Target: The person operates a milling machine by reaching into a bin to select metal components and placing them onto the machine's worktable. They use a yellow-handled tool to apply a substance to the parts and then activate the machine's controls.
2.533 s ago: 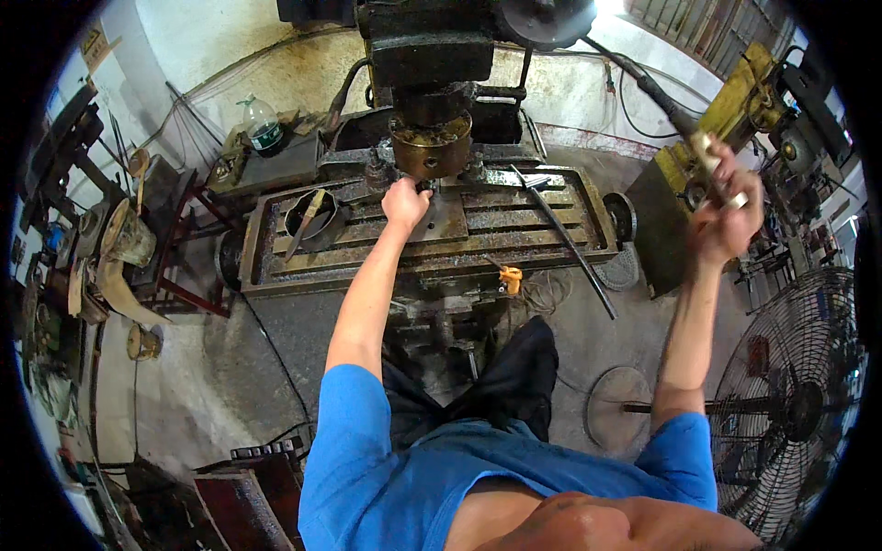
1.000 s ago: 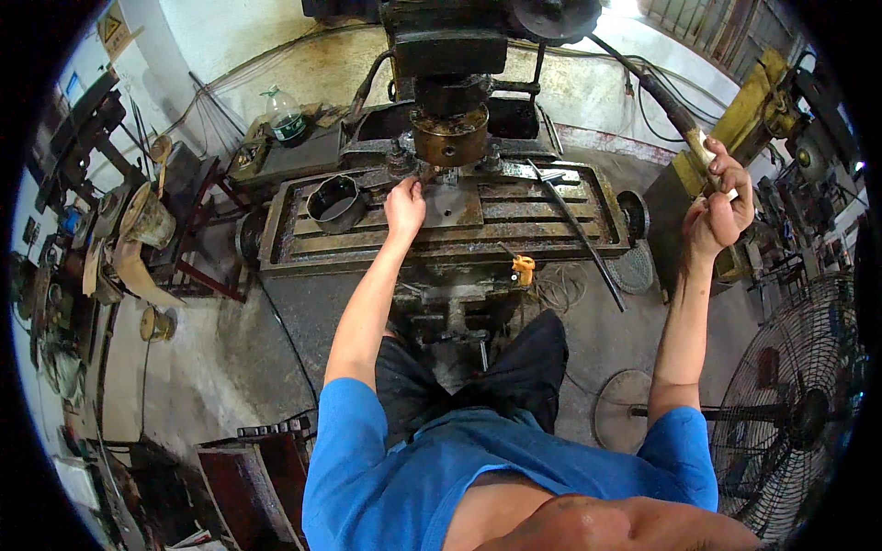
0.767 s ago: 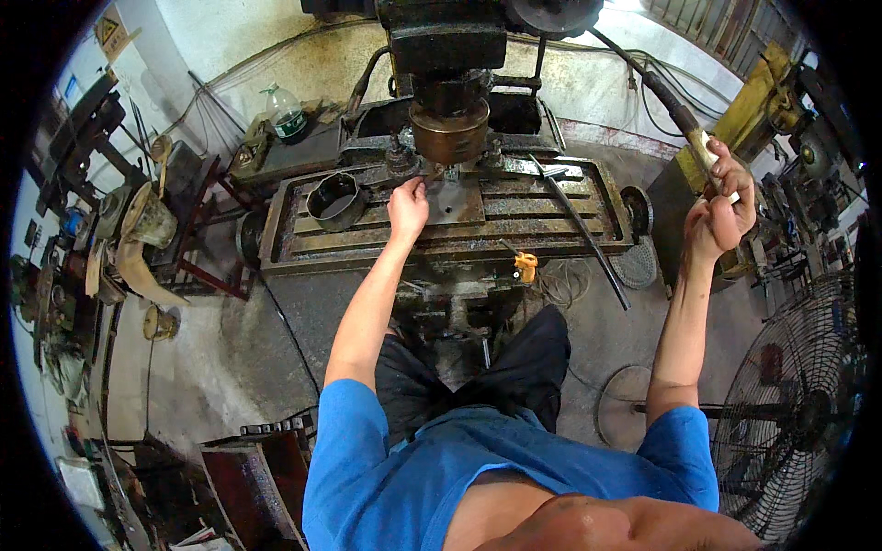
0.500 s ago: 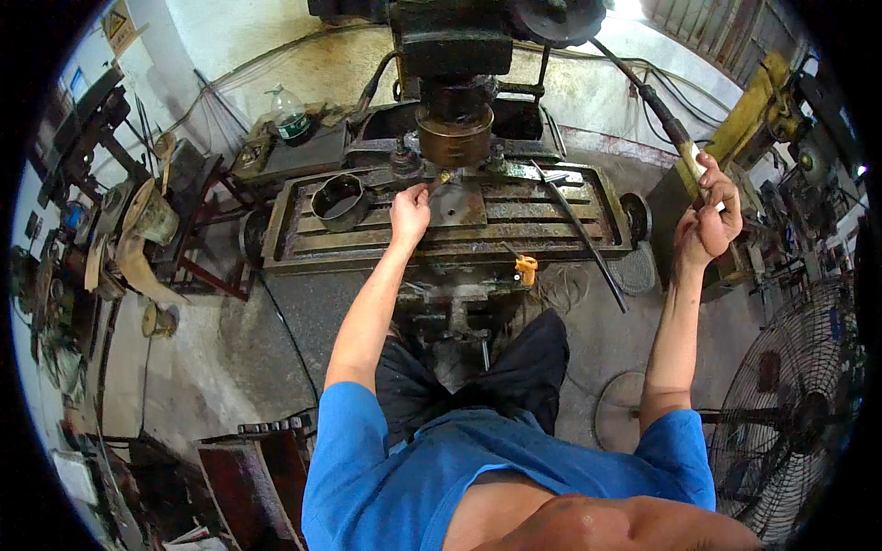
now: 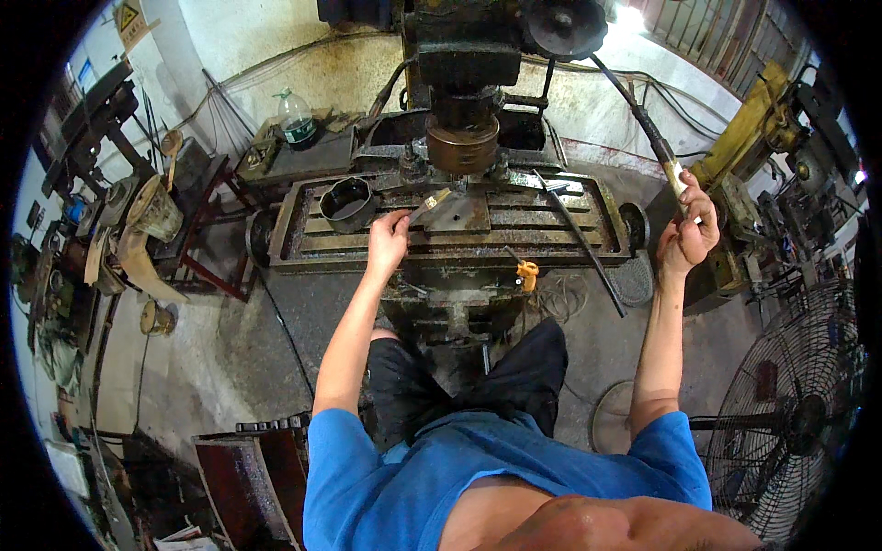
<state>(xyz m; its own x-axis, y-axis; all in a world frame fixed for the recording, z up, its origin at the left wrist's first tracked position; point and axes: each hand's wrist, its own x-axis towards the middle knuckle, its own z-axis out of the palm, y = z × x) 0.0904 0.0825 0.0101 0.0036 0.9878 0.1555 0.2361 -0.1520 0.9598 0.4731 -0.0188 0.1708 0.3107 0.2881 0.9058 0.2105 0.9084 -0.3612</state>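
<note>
My left hand (image 5: 389, 241) is closed on the handle of a flat brush (image 5: 429, 205), whose pale bristles point up and right over the slotted machine table (image 5: 542, 241). Beneath the spindle head (image 5: 462, 144) lies a flat metal plate (image 5: 476, 220), just right of the brush. A dark round pot (image 5: 349, 221) stands on the table left of the bristles, liquid-dark inside. Out to the right, my right hand (image 5: 689, 231) grips the pale end of a long machine lever (image 5: 656, 140), which slopes up to a dark handwheel (image 5: 563, 26).
A long dark bar (image 5: 585, 236) leans across the table's right side and sticks out past its front edge. An orange-yellow tool (image 5: 526, 272) hangs at the front edge. A big fan (image 5: 781, 413) stands at lower right. A plastic bottle (image 5: 295, 119) sits on the bench behind left.
My left hand and the brush have drawn back left and toward me, away from under the spindle. My right hand has come slightly left and lower with the lever.
</note>
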